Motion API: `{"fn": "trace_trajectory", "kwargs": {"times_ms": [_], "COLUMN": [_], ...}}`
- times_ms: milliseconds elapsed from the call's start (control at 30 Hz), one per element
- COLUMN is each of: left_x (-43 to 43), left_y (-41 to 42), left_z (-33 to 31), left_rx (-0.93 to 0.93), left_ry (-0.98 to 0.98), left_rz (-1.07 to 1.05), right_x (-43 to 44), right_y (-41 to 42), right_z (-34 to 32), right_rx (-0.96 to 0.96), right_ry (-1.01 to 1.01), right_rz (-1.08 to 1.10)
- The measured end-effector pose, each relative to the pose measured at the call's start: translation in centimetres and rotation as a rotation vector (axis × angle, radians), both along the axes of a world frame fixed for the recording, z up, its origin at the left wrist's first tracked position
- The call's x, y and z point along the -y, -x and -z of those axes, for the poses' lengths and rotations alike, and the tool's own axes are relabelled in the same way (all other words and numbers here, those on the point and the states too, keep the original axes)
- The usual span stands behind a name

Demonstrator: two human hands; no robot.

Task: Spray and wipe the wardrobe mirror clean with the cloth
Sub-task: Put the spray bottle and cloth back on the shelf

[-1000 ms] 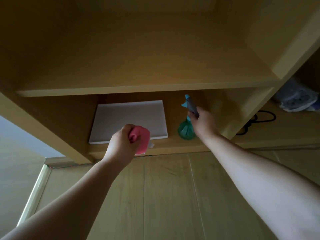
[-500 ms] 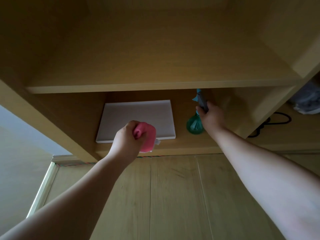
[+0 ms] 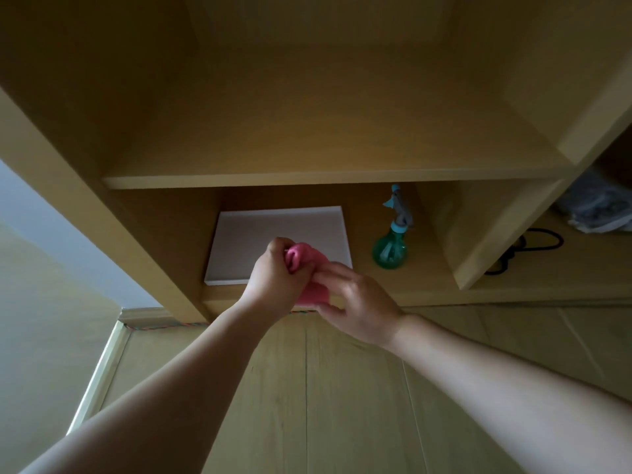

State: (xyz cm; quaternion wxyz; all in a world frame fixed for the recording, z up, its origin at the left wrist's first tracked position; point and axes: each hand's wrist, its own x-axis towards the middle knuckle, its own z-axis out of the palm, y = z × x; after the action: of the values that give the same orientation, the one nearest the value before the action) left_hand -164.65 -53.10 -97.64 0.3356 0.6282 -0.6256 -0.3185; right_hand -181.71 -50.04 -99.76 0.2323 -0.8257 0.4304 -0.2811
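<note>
ok so the pink cloth (image 3: pixel 309 275) is bunched just in front of the white tray (image 3: pixel 260 230); left hand (image 3: pixel 273 282) fisted round it, right hand (image 3: pixel 355 306) pinching its near edge; spray bottle (image 3: pixel 390 248) stands upright right of the tray, nearer my right hand; no mirror in view from here

One camera sits on the person's head, looking forward and down, close to the wooden shelf (image 3: pixel 307 181) and floor (image 3: pixel 307 405).

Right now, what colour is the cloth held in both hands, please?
Pink crumpled cloth, clearest in the head view.
</note>
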Motion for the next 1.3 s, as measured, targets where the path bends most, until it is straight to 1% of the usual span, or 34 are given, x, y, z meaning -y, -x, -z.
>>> {"fn": "trace_trajectory", "kwargs": {"times_ms": [67,100,167,233,267,333,467,533,600,667,733,767,833,900,967,1000,1067,1100,1167,1233,1300], "left_x": [0.1,0.1,0.1,0.0,0.0,0.1,0.4,0.5,0.9,1.6,2.7,3.4,4.9,6.6,8.5,9.4,10.9,11.4,11.9,12.2,12.7], "left_y": [-0.4,-0.8,-1.4,-2.3,-2.7,-3.4,-3.9,-3.8,-3.6,-3.4,-3.5,-3.7,-4.2,-5.1,-6.0,-6.4,-6.9,-7.0,-7.3,-7.8,-8.3], "left_z": [-0.8,-1.2,-2.1,-2.5,-2.5,-1.9,0.4,1.3,1.9,2.4,3.0,3.4,4.3,5.4,6.4,6.8,7.6,7.9,8.7,9.3,9.5], "left_rx": [-0.033,-0.079,-0.257,-0.407,-0.461,-0.506,-0.468,-0.493,-0.459,-0.42,-0.387,-0.346,-0.242,-0.161,-0.094,-0.063,-0.041,-0.049,-0.049,-0.013,0.068], "left_ry": [-0.031,-0.064,-0.178,-0.263,-0.274,-0.282,-0.27,-0.257,-0.22,-0.174,-0.148,-0.142,-0.159,-0.179,-0.18,-0.184,-0.204,-0.211,-0.199,-0.126,-0.064], "left_rz": [0.003,0.03,0.151,0.254,0.268,0.255,0.218,0.234,0.261,0.27,0.224,0.185,0.083,-0.043,-0.129,-0.151,-0.181,-0.196,-0.217,-0.166,-0.08], "right_x": [0.0,0.1,0.4,0.6,0.7,1.1,1.8,2.1,2.5,3.2,4.4,5.1,7.0,8.8,10.7,11.8,13.7,14.4,15.0,15.4,15.6], "right_y": [-1.2,-1.6,-2.2,-2.9,-3.3,-4.0,-4.1,-4.2,-4.4,-4.7,-4.7,-4.8,-5.2,-5.4,-5.4,-5.3,-4.8,-4.6,-4.4,-4.2,-4.3], "right_z": [-0.1,-0.2,-0.2,-0.2,-0.2,-0.1,1.2,1.8,2.3,2.5,2.6,2.7,3.3,4.4,5.3,5.8,6.8,7.1,7.4,7.9,8.5], "right_rx": [0.003,-0.011,-0.022,0.041,0.077,0.137,0.223,0.268,0.29,0.392,0.512,0.536,0.524,0.489,0.511,0.535,0.575,0.565,0.425,0.275,0.178], "right_ry": [-0.074,-0.093,-0.098,-0.104,-0.109,-0.119,-0.171,-0.228,-0.283,-0.356,-0.415,-0.447,-0.532,-0.599,-0.659,-0.686,-0.707,-0.688,-0.589,-0.471,-0.423], "right_rz": [-0.015,-0.001,0.053,0.11,0.124,0.127,0.104,0.125,0.149,0.188,0.259,0.302,0.413,0.587,0.737,0.781,0.798,0.78,0.732,0.675,0.613]}}
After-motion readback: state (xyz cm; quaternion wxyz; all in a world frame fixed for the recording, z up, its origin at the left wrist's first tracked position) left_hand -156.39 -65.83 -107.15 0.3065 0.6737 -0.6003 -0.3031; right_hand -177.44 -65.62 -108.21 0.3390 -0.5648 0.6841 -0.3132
